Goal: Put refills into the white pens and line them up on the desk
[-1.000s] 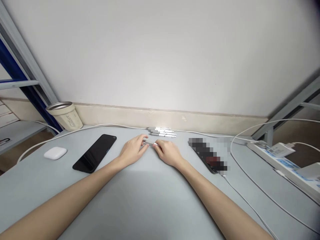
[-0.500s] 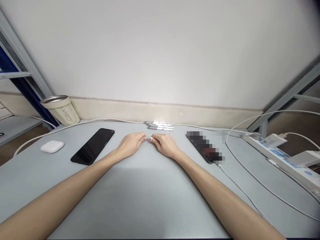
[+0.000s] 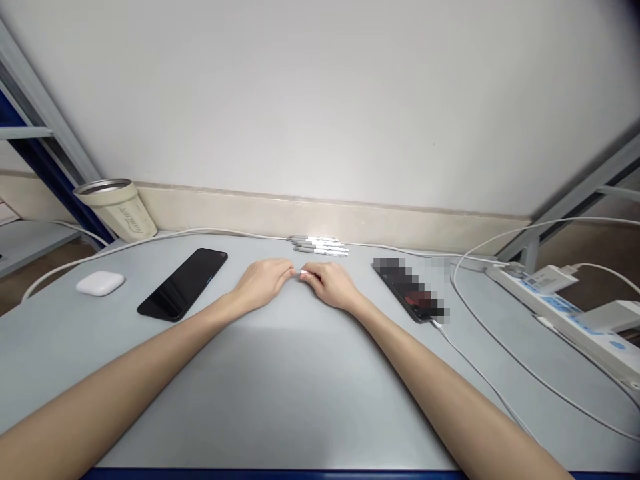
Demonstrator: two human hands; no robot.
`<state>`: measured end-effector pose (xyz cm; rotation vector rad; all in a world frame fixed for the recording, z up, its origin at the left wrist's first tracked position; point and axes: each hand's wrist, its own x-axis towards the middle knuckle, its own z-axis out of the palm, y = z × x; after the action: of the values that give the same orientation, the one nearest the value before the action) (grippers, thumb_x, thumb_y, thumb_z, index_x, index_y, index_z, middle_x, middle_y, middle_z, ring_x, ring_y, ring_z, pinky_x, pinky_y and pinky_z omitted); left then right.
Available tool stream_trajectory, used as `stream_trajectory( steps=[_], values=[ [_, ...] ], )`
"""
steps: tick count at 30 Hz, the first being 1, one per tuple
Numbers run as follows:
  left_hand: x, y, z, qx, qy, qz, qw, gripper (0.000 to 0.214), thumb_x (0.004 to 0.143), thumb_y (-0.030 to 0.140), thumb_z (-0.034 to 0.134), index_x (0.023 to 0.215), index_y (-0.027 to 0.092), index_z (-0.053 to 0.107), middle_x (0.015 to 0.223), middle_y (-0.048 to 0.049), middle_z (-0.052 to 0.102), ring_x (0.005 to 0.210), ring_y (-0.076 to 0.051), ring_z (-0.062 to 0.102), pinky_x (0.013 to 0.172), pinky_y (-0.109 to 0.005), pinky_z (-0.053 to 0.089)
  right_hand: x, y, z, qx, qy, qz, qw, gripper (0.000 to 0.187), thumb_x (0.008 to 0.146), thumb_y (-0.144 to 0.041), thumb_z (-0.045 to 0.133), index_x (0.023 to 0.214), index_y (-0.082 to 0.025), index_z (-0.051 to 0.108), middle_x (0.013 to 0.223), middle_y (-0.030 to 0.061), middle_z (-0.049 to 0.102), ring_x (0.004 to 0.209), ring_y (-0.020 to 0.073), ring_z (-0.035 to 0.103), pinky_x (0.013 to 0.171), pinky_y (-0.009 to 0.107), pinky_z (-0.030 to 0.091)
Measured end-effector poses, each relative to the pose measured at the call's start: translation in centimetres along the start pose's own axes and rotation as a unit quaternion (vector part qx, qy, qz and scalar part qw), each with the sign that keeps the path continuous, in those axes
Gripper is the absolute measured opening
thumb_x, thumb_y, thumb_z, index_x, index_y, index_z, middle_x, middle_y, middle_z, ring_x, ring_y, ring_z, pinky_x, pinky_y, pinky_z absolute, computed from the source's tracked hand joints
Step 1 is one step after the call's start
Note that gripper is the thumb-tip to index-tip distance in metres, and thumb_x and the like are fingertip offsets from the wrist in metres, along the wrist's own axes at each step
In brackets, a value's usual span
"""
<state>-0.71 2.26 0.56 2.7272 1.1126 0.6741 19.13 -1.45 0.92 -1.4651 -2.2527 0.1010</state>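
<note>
My left hand and my right hand meet over the middle of the desk, fingertips nearly touching. Both are closed in a pinch around a small, thin white-and-grey pen. Only a short white bit of it shows at the right fingers; the rest is hidden. Just behind my hands, several white-and-grey pens lie side by side near the wall.
A black phone and a white earbud case lie to the left. Behind them a cream tumbler stands. On the right are a cabled, partly blurred phone, a power strip and loose white cables.
The two hands have come slightly closer together, and the grey part that showed between them is now hidden. The view has shifted a little; the desk items stay put.
</note>
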Motion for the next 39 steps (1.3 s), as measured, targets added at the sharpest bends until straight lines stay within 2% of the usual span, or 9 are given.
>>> stream_trajectory(
  steps=[3, 7, 12, 16, 24, 27, 31, 34, 39],
  values=[
    [0.0, 0.0, -0.1, -0.038, -0.038, -0.044, 0.998, 0.039, 0.095, 0.042, 0.025, 0.083, 0.023, 0.057, 0.08, 0.0003, 0.065, 0.07, -0.017, 0.057, 0.063, -0.028, 0.037, -0.1, -0.2, -0.1, -0.009, -0.004, -0.012, 1.0, 0.033, 0.096, -0.04, 0.036, 0.077, -0.023, 0.057, 0.071, 0.0001, 0.062, 0.062, 0.0129, 0.049, 0.055, 0.023, 0.023],
    [0.0, 0.3, -0.4, -0.051, -0.053, -0.067, 0.995, 0.04, 0.095, 0.041, 0.024, 0.079, 0.022, 0.056, 0.075, 0.0006, 0.064, 0.066, -0.017, 0.056, 0.061, -0.028, 0.037, 0.0, -0.4, 0.0, -0.008, -0.005, -0.015, 1.0, 0.034, 0.096, -0.041, 0.036, 0.078, -0.022, 0.057, 0.073, 0.0014, 0.062, 0.063, 0.0131, 0.049, 0.056, 0.023, 0.023],
    [0.0, 0.7, -0.1, -0.023, 0.02, -0.023, 0.999, 0.036, 0.096, 0.038, 0.025, 0.091, 0.021, 0.057, 0.087, -0.0027, 0.063, 0.079, -0.018, 0.057, 0.067, -0.028, 0.04, 1.0, 0.3, -0.3, 0.032, -0.043, -0.004, 0.999, 0.038, 0.096, -0.044, 0.034, 0.08, -0.02, 0.059, 0.067, -0.0002, 0.059, 0.06, 0.012, 0.047, 0.056, 0.022, 0.025],
    [0.3, 0.1, 0.1, -0.009, -0.013, -0.02, 1.0, 0.035, 0.096, 0.04, 0.026, 0.087, 0.022, 0.055, 0.079, -0.0011, 0.061, 0.071, -0.018, 0.056, 0.062, -0.028, 0.037, 2.0, 1.0, -0.8, 0.051, -0.087, -0.039, 0.994, 0.038, 0.096, -0.044, 0.035, 0.082, -0.02, 0.06, 0.068, -0.0011, 0.059, 0.061, 0.0111, 0.047, 0.058, 0.022, 0.027],
    [1.1, -1.3, -0.4, -0.008, -0.069, -0.026, 0.997, 0.038, 0.096, 0.042, 0.023, 0.079, 0.023, 0.052, 0.072, 0.001, 0.061, 0.064, -0.017, 0.055, 0.058, -0.028, 0.034, 2.4, 0.8, 0.4, -0.038, -0.021, -0.047, 0.998, 0.038, 0.096, -0.043, 0.034, 0.075, -0.021, 0.056, 0.064, -0.0002, 0.058, 0.057, 0.0121, 0.045, 0.054, 0.024, 0.022],
    [1.0, -1.0, -0.2, -0.006, -0.034, -0.026, 0.999, 0.037, 0.097, 0.04, 0.023, 0.084, 0.023, 0.053, 0.08, 0.0002, 0.062, 0.072, -0.017, 0.057, 0.062, -0.028, 0.037, 2.4, 0.8, 0.5, -0.029, -0.019, -0.034, 0.999, 0.036, 0.096, -0.042, 0.035, 0.076, -0.02, 0.056, 0.066, 0.0005, 0.059, 0.059, 0.0128, 0.046, 0.056, 0.024, 0.022],
    [0.8, -0.5, 0.1, 0.012, 0.017, 0.019, 1.0, 0.03, 0.097, 0.036, 0.028, 0.094, 0.022, 0.055, 0.093, -0.0016, 0.063, 0.087, -0.017, 0.057, 0.071, -0.028, 0.039, 2.5, 1.2, 0.1, 0.045, -0.06, -0.025, 0.997, 0.037, 0.096, -0.043, 0.034, 0.078, -0.02, 0.057, 0.065, -0.0009, 0.057, 0.059, 0.0121, 0.046, 0.057, 0.023, 0.026],
    [0.9, -0.5, 0.1, 0.015, -0.012, 0.018, 1.0, 0.033, 0.097, 0.039, 0.027, 0.088, 0.022, 0.054, 0.085, -0.001, 0.062, 0.078, -0.017, 0.057, 0.065, -0.028, 0.038, 2.4, 1.4, -0.1, 0.063, -0.07, -0.037, 0.995, 0.038, 0.096, -0.042, 0.034, 0.079, -0.02, 0.059, 0.064, -0.0017, 0.056, 0.058, 0.0112, 0.044, 0.057, 0.022, 0.026],
    [1.0, -0.9, -0.2, -0.007, -0.075, -0.014, 0.997, 0.04, 0.097, 0.044, 0.023, 0.084, 0.023, 0.054, 0.075, 0.0015, 0.062, 0.066, -0.016, 0.056, 0.06, -0.027, 0.035, 1.9, 1.2, 0.1, -0.007, -0.037, -0.051, 0.998, 0.038, 0.097, -0.042, 0.034, 0.076, -0.02, 0.058, 0.065, 0.0, 0.058, 0.056, 0.0118, 0.044, 0.055, 0.024, 0.021]
  ],
)
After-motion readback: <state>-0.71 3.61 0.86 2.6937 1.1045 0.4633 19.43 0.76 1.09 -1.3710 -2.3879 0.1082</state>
